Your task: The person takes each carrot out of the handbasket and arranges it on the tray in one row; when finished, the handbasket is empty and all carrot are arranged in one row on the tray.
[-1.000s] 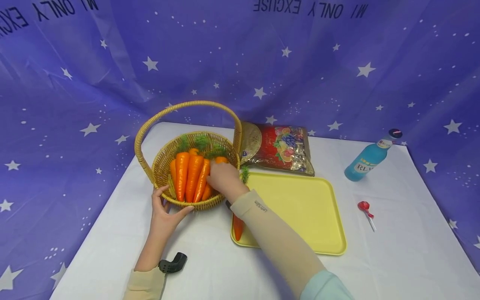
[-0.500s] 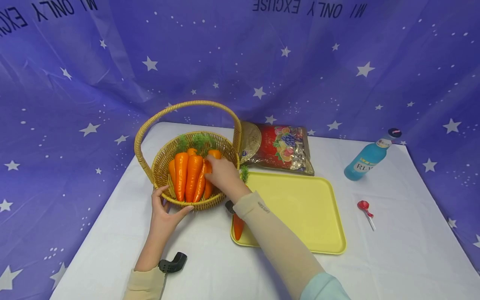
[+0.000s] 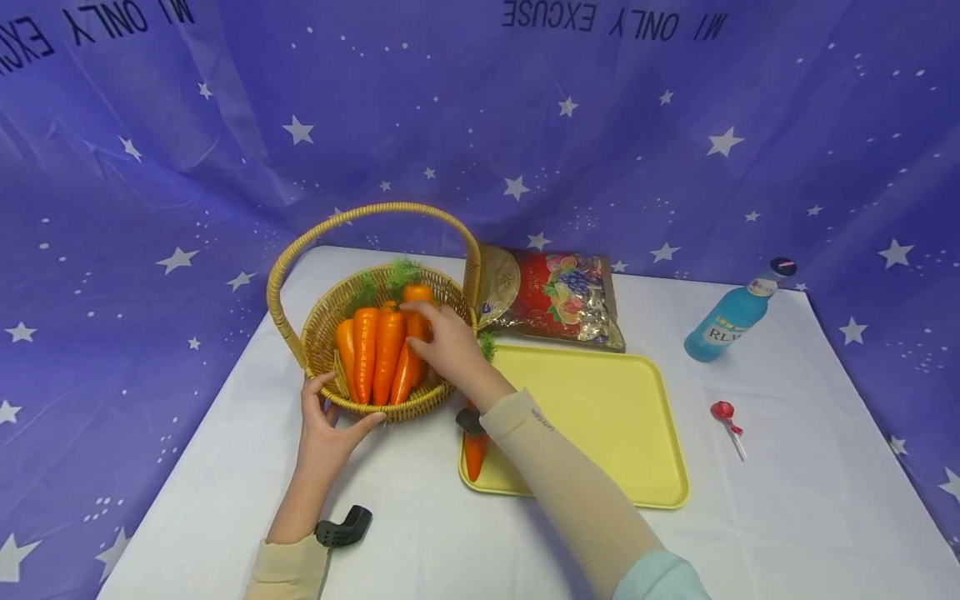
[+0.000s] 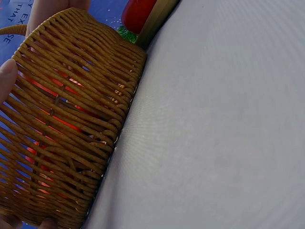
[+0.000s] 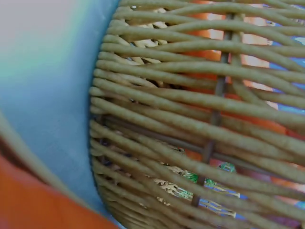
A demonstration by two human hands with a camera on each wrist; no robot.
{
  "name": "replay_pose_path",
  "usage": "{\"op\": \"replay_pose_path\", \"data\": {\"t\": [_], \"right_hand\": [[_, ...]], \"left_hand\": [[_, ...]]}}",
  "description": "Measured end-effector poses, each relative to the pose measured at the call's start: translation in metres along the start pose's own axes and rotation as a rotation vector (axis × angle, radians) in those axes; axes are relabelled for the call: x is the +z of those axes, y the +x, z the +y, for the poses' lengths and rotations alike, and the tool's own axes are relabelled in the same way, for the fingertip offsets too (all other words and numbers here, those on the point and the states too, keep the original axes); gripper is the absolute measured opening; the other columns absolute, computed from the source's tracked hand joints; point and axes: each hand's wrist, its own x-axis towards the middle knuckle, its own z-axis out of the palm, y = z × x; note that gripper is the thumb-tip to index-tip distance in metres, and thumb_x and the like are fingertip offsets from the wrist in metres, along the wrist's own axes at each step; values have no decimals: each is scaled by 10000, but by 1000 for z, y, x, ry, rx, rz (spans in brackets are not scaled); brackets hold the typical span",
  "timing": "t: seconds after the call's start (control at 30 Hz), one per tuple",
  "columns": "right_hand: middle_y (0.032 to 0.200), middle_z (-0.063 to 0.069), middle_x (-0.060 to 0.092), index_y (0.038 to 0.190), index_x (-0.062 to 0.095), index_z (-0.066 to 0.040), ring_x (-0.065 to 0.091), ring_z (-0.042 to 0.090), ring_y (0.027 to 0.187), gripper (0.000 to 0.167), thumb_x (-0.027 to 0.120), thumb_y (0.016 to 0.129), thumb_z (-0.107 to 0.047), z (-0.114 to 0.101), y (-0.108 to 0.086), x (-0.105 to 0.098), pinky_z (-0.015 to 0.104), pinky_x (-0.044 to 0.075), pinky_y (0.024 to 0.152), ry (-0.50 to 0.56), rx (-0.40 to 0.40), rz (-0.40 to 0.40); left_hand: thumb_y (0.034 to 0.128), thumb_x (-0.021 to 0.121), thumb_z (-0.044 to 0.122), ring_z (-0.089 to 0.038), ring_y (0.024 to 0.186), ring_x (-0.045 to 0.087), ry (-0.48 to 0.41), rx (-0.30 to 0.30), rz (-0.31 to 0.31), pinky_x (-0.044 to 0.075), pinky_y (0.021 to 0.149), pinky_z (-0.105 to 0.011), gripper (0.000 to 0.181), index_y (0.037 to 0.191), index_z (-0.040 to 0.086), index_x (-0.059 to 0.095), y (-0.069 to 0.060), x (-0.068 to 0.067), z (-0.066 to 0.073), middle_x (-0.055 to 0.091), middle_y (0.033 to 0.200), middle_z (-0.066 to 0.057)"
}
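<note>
A woven wicker basket [image 3: 315, 333] with a tall handle holds several orange carrots [image 3: 364, 350] with green tops. My left hand [image 3: 327, 429] grips its front rim, thumb on the near side; the left wrist view shows the thumb [image 4: 6, 80] against the weave. Inside the basket, my right hand [image 3: 453, 346] pinches a carrot [image 3: 417, 323] at the right of the bunch between thumb and fingers. The right wrist view is mostly filled by the basket's wall [image 5: 190, 109], so the fingers are hidden there. Another carrot [image 3: 476, 454] lies along the left side of a yellow tray [image 3: 592, 417], partly under my right wrist.
A red and gold candy bag [image 3: 558, 296] lies behind the tray. To the right stand a blue bottle [image 3: 727, 323] and, nearer, a red lollipop [image 3: 723, 411] lying on the white tablecloth [image 3: 420, 517]. A purple starry cloth hangs behind.
My right hand has shifted its fingers onto the right-hand carrot, whose top has moved up and slightly left. The carrots beside it have shifted slightly. My left hand keeps its place on the rim.
</note>
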Motion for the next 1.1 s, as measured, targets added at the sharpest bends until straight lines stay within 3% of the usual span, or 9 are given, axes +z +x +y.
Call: {"op": "replay_pose_path", "data": {"t": [0.2, 0.33, 0.47, 0.63, 0.7, 0.83, 0.97, 1.1], "right_hand": [[1273, 58, 534, 1367, 520, -286, 601, 182, 924, 498, 695, 904, -224, 4, -10, -7, 255, 539, 721, 195, -108, 57], [1267, 39, 518, 1354, 537, -279, 592, 177, 965, 478, 690, 908, -202, 1, -25, -18, 224, 544, 764, 303, -180, 116], [1218, 21, 511, 1338, 554, -274, 554, 183, 959, 457, 686, 909, -189, -4, -45, -33, 239, 550, 800, 413, -210, 163], [1149, 52, 502, 1332, 556, -186, 517, 246, 926, 456, 692, 900, -128, -1, -75, -54, 283, 573, 773, 497, -207, 194], [1147, 65, 507, 1330, 555, -168, 548, 246, 932, 468, 698, 890, -95, 6, -87, -60, 287, 577, 758, 515, -167, 202], [1247, 129, 507, 1345, 536, -134, 612, 296, 955, 497, 686, 884, -26, 18, -108, -74, 334, 580, 767, 525, -7, 165], [1266, 149, 523, 1347, 533, -188, 634, 292, 907, 502, 684, 890, -45, 42, -122, -77, 346, 572, 754, 480, 160, 89], [1220, 118, 556, 1357, 528, -269, 636, 224, 819, 529, 699, 886, -100, 65, -131, -66, 369, 559, 704, 471, 298, -1]], "left_hand": [[779, 822, 143, -316, 1434, 107, 3, 4, 5, 199, 1154, -481, 907, 1426, 112, 187, -1, 0, 0, -68, 1577, -109], [778, 823, 144, -321, 1434, 105, 0, -4, 6, 197, 1155, -481, 912, 1428, 113, 185, -1, -1, 2, -45, 1576, -114], [783, 820, 155, -331, 1437, 87, 0, -8, 3, 189, 1156, -482, 914, 1432, 117, 178, -1, -1, 3, -57, 1578, -108], [777, 824, 141, -328, 1435, 98, -2, -7, 6, 194, 1157, -469, 905, 1425, 109, 193, 0, 0, 2, -61, 1579, -113], [778, 822, 139, -327, 1434, 101, -4, -8, 5, 195, 1157, -467, 903, 1424, 109, 193, 0, 1, 2, -70, 1579, -114], [779, 823, 151, -324, 1433, 110, 3, -11, 6, 198, 1157, -467, 911, 1430, 118, 187, 0, 1, 2, -53, 1579, -119], [773, 828, 158, -325, 1430, 123, 8, -13, 8, 202, 1154, -474, 921, 1429, 116, 183, 0, 0, 3, -12, 1574, -130], [771, 830, 156, -327, 1429, 123, 3, -9, 7, 202, 1154, -478, 922, 1428, 111, 185, 0, 0, 1, -17, 1574, -132]]}}
